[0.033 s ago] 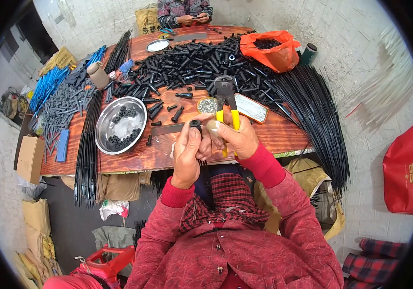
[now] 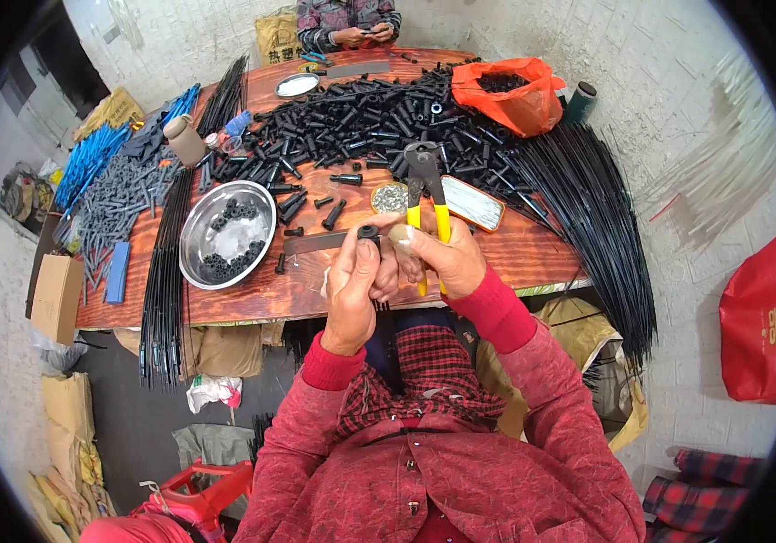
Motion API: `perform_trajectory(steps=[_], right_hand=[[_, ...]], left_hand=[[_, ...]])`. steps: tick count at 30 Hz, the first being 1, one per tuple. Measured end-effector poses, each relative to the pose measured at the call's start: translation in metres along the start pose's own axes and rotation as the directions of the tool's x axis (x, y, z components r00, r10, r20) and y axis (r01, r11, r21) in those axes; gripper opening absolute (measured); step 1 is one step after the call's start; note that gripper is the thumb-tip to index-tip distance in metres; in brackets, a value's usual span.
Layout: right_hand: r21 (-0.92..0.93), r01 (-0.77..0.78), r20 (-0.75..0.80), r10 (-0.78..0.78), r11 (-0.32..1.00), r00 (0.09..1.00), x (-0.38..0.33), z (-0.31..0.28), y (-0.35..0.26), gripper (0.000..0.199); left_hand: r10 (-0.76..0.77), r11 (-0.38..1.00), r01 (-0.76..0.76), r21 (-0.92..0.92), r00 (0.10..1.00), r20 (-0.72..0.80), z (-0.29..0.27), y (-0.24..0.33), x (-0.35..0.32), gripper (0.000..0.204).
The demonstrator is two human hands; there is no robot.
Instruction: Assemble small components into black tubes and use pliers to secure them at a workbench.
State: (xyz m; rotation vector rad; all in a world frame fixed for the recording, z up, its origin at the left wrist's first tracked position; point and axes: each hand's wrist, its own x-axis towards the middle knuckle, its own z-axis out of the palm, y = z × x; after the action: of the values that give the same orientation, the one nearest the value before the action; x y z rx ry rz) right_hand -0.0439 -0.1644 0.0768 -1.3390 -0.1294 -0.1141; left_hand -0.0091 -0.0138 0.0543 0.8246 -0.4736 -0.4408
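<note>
Here, one pliers [image 2: 443,217], one fitting [image 2: 368,233], one bowl [image 2: 196,237].
Left hand [image 2: 350,294] curls snugly around the fitting; right hand [image 2: 457,261], mostly closed, holds the pliers.

Right of the steel bowl [image 2: 192,231], our left hand [image 2: 350,294] pinches a black round-ended part [image 2: 368,233] while our right hand [image 2: 453,260] holds yellow-handled pliers [image 2: 422,165], head pointing away. We have a bundle of black strands [image 2: 166,271] just left of the bowl, heaped black tubes [image 2: 379,122] beyond it, and a blue block [image 2: 117,273] farther left.
</note>
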Motion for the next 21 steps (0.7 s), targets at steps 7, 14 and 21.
perform_trajectory(steps=[7, 14, 21], right_hand=[[0.205, -0.102, 0.022, 0.099, 0.973, 0.995, 0.0039, 0.0011, 0.0011, 0.025], [0.236, -0.152, 0.087, 0.135, 0.96, 0.987, 0.0081, -0.0042, 0.0002, 0.023], [0.165, -0.136, 0.026, 0.134, 0.977, 0.991, 0.0058, -0.0021, -0.0036, 0.026]], left_hand=[[0.031, 0.997, -0.029, 0.074, 0.999, -0.016, 0.0063, 0.0004, 0.0005, 0.041], [0.046, 0.994, -0.044, 0.095, 0.999, -0.025, 0.0076, -0.0022, 0.0009, 0.041], [0.045, 0.99, -0.039, 0.136, 0.998, -0.047, 0.0087, -0.0026, 0.0026, 0.039]])
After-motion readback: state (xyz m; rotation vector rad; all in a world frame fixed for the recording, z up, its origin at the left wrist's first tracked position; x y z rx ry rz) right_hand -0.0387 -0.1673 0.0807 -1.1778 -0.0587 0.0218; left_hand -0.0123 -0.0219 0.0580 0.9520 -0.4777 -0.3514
